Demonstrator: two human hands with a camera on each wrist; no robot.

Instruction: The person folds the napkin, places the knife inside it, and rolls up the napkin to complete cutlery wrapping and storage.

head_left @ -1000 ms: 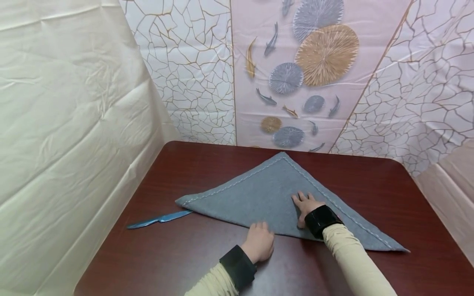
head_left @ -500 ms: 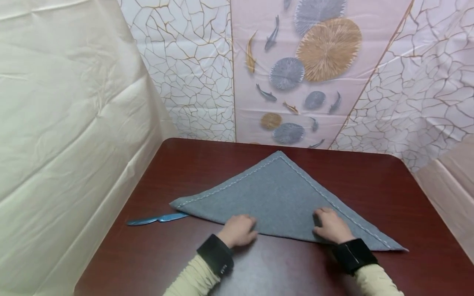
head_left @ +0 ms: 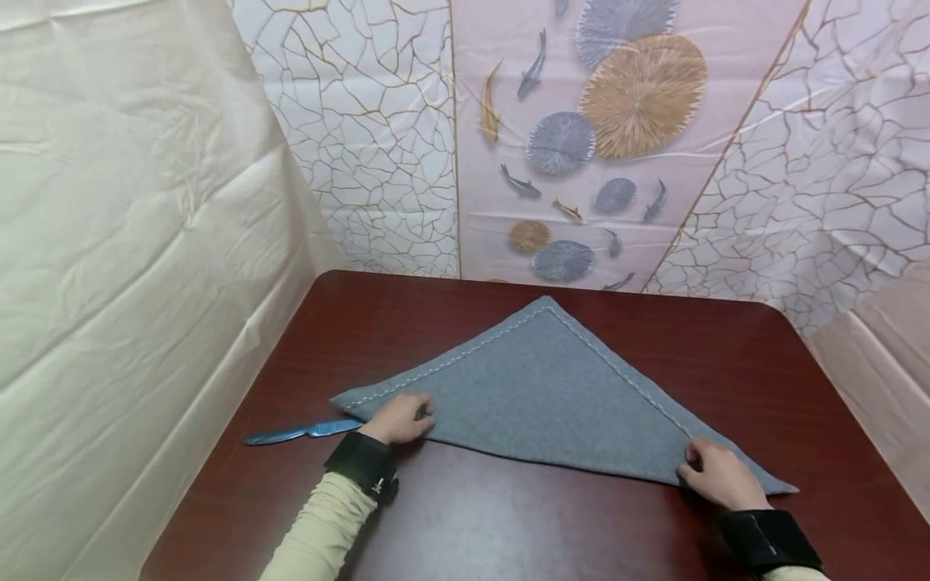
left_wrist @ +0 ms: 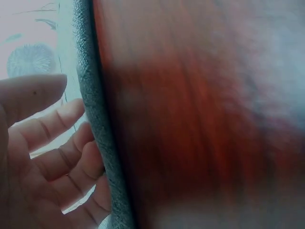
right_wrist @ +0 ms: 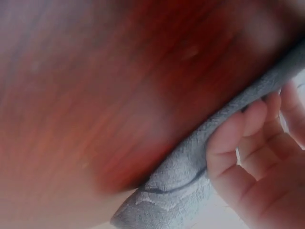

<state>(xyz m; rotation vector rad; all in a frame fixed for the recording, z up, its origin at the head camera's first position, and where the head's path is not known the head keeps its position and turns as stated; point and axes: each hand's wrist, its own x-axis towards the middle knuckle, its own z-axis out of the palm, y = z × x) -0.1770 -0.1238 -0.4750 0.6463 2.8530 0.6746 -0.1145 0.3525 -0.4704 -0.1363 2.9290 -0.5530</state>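
A grey cloth [head_left: 538, 395] with a white stitched border lies folded into a triangle, its point toward the back and its long folded edge toward me. Near its left corner, my left hand [head_left: 401, 417] rests over the front edge. In the left wrist view the fingers [left_wrist: 71, 157] curve loosely against the fold, with the thumb apart. My right hand [head_left: 726, 474] is at the edge near the right corner, its loosely bent fingers [right_wrist: 226, 136] touching the cloth in the right wrist view. A blue knife [head_left: 301, 433] lies beside the left corner, one end hidden behind my left hand and the cloth.
The dark red-brown table [head_left: 508, 516] has rounded back corners. A patterned hanging [head_left: 392, 145] stands behind it, and a cream sheet [head_left: 145, 242] drapes along the left side.
My hands have moved apart along the folded edge, the left one toward the left corner, the right one toward the right corner. The right hand lay flat on the cloth earlier. The left corner spread slightly leftward.
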